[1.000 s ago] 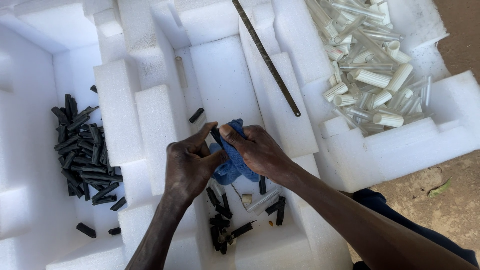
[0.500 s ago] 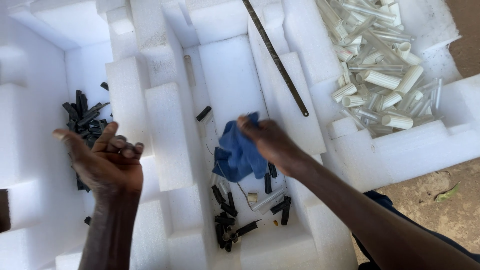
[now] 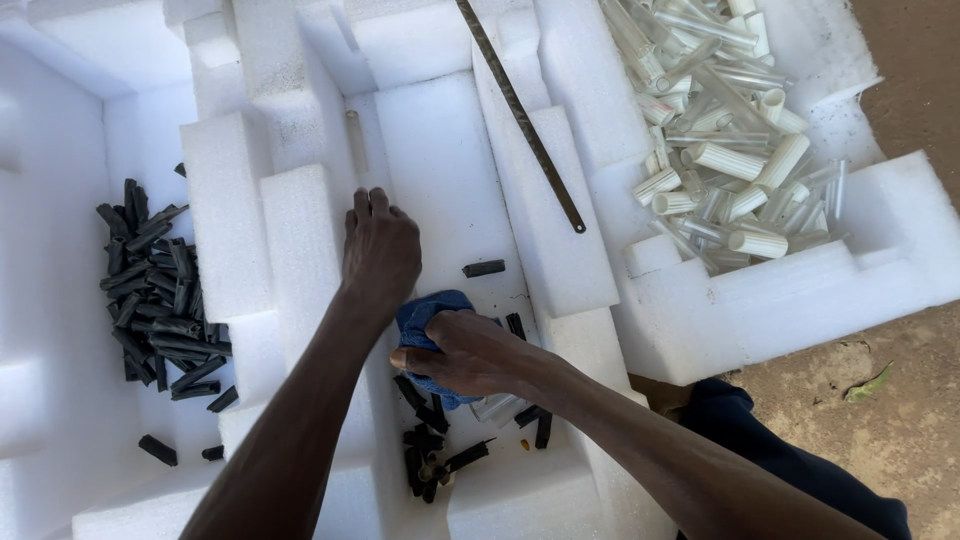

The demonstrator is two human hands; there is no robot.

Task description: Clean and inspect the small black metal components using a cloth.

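Observation:
My right hand (image 3: pixel 470 352) grips a crumpled blue cloth (image 3: pixel 428 312) low in the middle compartment of a white foam tray (image 3: pixel 230 210). Several short black plastic pieces (image 3: pixel 430 455) lie just below that hand. My left hand (image 3: pixel 380 250) lies palm down on the compartment floor just beyond the cloth, fingers together and pointing away; anything under the palm is hidden. One loose black piece (image 3: pixel 484 268) rests to the right of it. A thin pale rod (image 3: pixel 352 140) lies past the fingertips.
A pile of black pieces (image 3: pixel 160 300) fills the left compartment. Pale ribbed caps and clear tubes (image 3: pixel 720 130) fill the right one. A long thin metal blade (image 3: pixel 520 115) lies diagonally over a foam ridge. Brown ground (image 3: pixel 900 400) and dark fabric (image 3: pixel 760 440) are at the right.
My left hand swung from above the left pile of black pieces back into the middle compartment. My right hand with the blue cloth came lower and closer to me.

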